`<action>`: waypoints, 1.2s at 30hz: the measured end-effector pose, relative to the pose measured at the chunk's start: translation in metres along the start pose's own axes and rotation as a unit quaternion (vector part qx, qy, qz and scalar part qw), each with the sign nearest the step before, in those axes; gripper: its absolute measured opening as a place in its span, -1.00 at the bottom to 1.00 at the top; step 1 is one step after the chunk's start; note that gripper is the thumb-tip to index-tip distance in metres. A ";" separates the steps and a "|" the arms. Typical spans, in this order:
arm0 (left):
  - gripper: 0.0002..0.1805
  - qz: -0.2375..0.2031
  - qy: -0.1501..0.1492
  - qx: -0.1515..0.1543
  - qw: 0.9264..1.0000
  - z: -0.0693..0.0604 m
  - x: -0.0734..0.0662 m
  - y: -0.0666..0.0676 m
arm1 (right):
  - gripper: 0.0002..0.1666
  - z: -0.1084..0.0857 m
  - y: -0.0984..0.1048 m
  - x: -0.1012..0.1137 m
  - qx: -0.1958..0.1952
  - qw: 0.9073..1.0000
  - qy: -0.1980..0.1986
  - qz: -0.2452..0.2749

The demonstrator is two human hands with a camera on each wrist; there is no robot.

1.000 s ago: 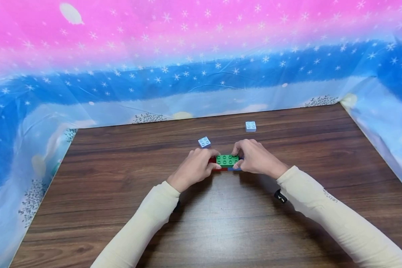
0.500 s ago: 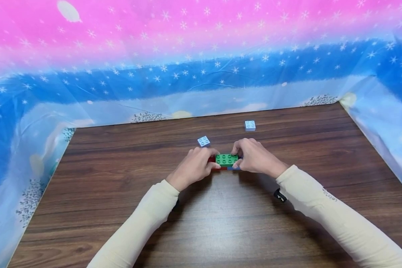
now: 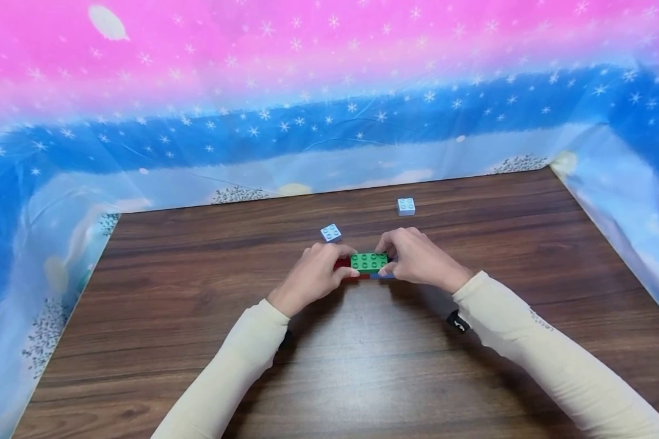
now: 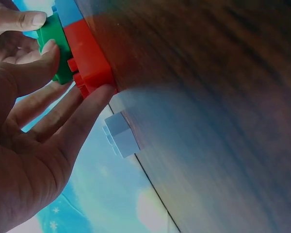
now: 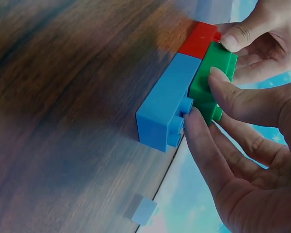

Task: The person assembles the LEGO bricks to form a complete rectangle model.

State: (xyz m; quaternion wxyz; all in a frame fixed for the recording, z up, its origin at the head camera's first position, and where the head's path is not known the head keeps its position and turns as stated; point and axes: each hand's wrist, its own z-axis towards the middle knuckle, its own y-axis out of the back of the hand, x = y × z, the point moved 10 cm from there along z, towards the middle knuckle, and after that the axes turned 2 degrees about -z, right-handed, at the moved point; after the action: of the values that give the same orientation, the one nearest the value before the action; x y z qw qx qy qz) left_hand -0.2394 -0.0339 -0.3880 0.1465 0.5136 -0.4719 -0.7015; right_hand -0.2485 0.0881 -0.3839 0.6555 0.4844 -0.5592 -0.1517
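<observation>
A green toy building brick with two rows of studs sits across the inner ends of a red brick and a blue brick, which lie end to end on the table. My left hand pinches the green brick's left part, thumb on the near side; one finger touches the end of the red brick in the left wrist view. From the other side my right hand pinches the green brick's right part between thumb and fingers. One of its fingertips is by the blue brick's studs.
Two pale square bricks lie beyond the hands: one pale brick behind the left hand, another pale brick farther back to the right. The brown wooden table ends at a snowflake-patterned cloth on the back and sides.
The view shifts slightly. Both hands keep their hold on the green brick, and the bricks stay where they were on the table.
</observation>
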 end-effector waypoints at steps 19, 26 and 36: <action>-0.61 -0.001 0.014 -0.004 1.000 -0.001 0.004 0.003 | -0.48 0.002 0.041 -0.043 -0.064 0.997 -0.047 -0.002; -0.60 0.000 0.022 -0.002 1.000 -0.003 0.006 0.004 | -0.51 0.014 0.053 -0.064 -0.091 0.993 -0.073 0.004; -0.60 0.000 0.023 0.006 1.000 -0.001 0.004 0.002 | -0.46 0.027 0.066 -0.086 -0.138 0.985 -0.100 -0.001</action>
State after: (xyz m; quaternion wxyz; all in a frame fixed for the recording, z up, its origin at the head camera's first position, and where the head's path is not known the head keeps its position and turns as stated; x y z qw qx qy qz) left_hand -0.2408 -0.0385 -0.3889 0.1537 0.5303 -0.4725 -0.6869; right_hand -0.3226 0.1711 -0.3836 0.6566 0.3723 -0.5950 -0.2760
